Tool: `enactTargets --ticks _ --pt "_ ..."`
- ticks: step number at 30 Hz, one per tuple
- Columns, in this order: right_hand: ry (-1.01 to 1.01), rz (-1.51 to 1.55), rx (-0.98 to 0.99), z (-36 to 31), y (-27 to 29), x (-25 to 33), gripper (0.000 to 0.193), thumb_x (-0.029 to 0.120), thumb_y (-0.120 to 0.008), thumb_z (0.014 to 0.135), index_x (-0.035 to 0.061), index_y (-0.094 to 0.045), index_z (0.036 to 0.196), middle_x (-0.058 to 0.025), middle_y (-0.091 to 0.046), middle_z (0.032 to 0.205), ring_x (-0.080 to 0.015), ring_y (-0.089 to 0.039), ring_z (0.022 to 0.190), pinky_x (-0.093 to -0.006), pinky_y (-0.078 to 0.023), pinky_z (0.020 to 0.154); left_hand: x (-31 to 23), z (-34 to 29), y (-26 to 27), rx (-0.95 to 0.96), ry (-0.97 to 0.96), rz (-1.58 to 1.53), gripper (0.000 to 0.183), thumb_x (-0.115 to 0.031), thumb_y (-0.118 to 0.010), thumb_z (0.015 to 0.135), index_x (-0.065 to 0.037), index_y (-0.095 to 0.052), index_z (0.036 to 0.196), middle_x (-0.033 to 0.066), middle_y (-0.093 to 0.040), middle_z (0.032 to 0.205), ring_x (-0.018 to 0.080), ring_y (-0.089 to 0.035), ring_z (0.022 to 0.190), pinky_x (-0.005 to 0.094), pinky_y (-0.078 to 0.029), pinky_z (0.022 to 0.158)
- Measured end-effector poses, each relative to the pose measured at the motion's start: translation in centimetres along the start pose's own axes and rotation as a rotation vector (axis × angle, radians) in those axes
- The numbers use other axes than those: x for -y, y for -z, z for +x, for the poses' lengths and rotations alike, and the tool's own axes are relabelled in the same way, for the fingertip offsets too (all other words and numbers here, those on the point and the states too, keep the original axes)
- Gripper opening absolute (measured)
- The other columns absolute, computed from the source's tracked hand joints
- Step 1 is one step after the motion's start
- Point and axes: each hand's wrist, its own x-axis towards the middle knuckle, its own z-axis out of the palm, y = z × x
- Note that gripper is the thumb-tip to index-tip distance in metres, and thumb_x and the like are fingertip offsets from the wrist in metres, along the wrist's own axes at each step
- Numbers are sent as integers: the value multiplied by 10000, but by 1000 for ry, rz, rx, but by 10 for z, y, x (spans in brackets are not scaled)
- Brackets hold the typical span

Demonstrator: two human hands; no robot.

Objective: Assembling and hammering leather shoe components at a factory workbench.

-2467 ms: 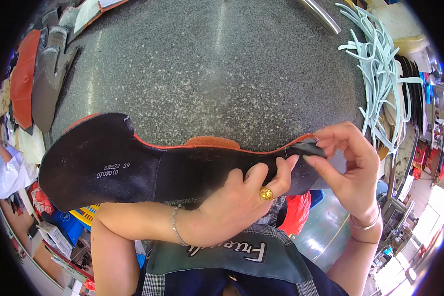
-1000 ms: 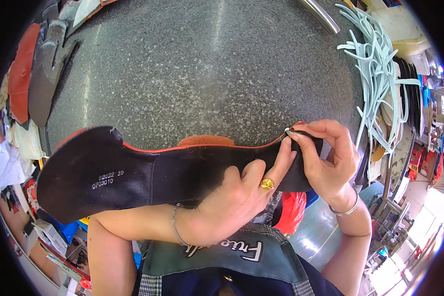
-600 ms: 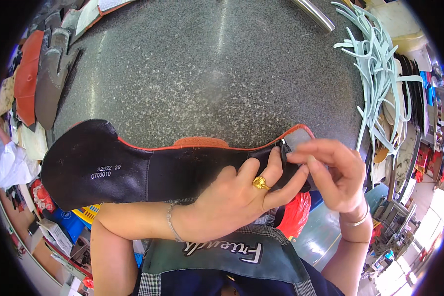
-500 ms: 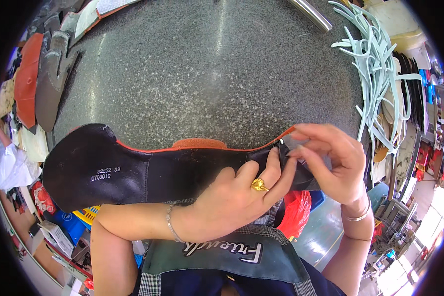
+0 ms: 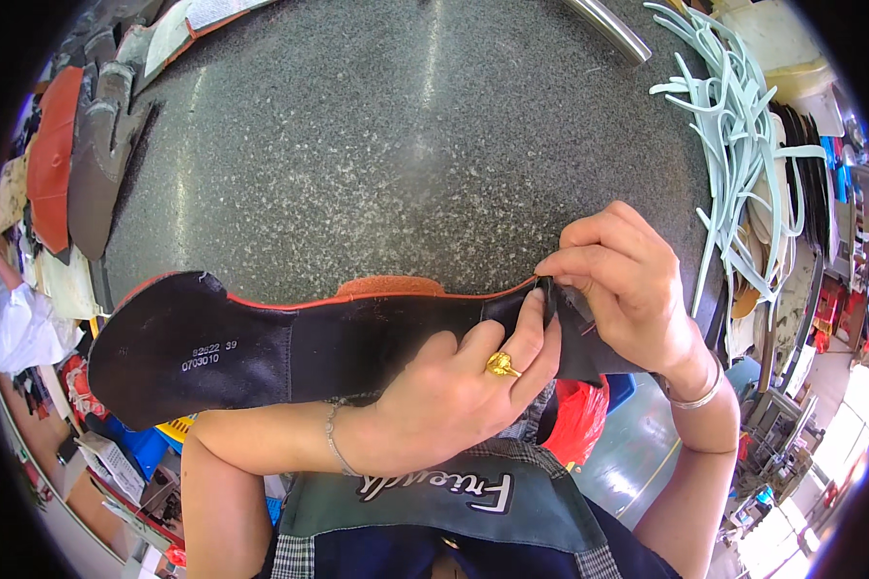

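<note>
A long black leather shoe upper (image 5: 377,338), lining side up with an orange-red edge, lies across the near part of the dark speckled worktop. My left hand (image 5: 459,391), wearing a gold ring, lies over its right part. The left fingertips grip the folded lining by the far edge. Close beside them, my right hand (image 5: 628,280) pinches the far edge of the upper between thumb and forefinger. A loose dark flap (image 5: 577,352) of the upper hangs below the right hand. The fingers partly hide the fold between both hands.
Pale blue strips (image 5: 734,145) lie in a tangled bundle at the right edge. Brown and orange-red leather pieces (image 5: 56,159) are piled at the left. A metal bar (image 5: 608,29) lies at the far right. A red plastic bag (image 5: 577,420) shows below the worktop's near edge.
My right hand has shifted up and left, its fingertips closing on the upper's far edge. The upper's left end has swung slightly toward me. My left hand has barely moved.
</note>
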Motion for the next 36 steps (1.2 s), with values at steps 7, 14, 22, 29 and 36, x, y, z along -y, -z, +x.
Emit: enactTargets --ticks 7,14,22,29,36 --pt "300 -353 20 -9 -1 2 372 119 -651 649 -57 -643 977 -150 -598 915 -274 -619 718 -362 -546 626 3 -9 -12 -168 -8 -335 666 -187 -696 836 -114 -378 1417 250 -603 1247 168 -526 647 237 -385 469" --pt "-135 -231 -271 -12 -1 -4 195 22 -638 841 -31 -631 1028 -146 -621 932 -238 -656 713 -313 -541 613 3 -11 -18 -162 -34 -279 663 -215 -720 822 -99 -358 1366 274 -551 1356 161 -504 630 226 -378 463" --pt "-580 532 -606 -25 18 14 172 137 -451 1055 -9 -525 1003 -84 -598 696 -126 -606 587 -233 -499 542 -15 14 -2 171 -28 291 640 -263 -635 810 -90 -526 1417 146 -505 1478 99 -421 601 196 -337 409" --pt "-624 431 -500 -58 24 44 278 134 -461 1050 -12 -574 842 -86 -633 670 -137 -607 578 -246 -498 569 -27 31 -10 199 133 377 713 -190 -632 770 -107 -477 1461 217 -406 1531 96 -444 545 183 -357 377" --pt "-384 -111 -216 -68 27 38 301 -36 -606 895 0 -659 1189 -164 -663 1202 -227 -654 1085 -324 -501 918 -10 -8 1 92 -40 25 628 -188 -618 778 9 -544 1370 240 -458 1479 143 -454 678 262 -405 581"
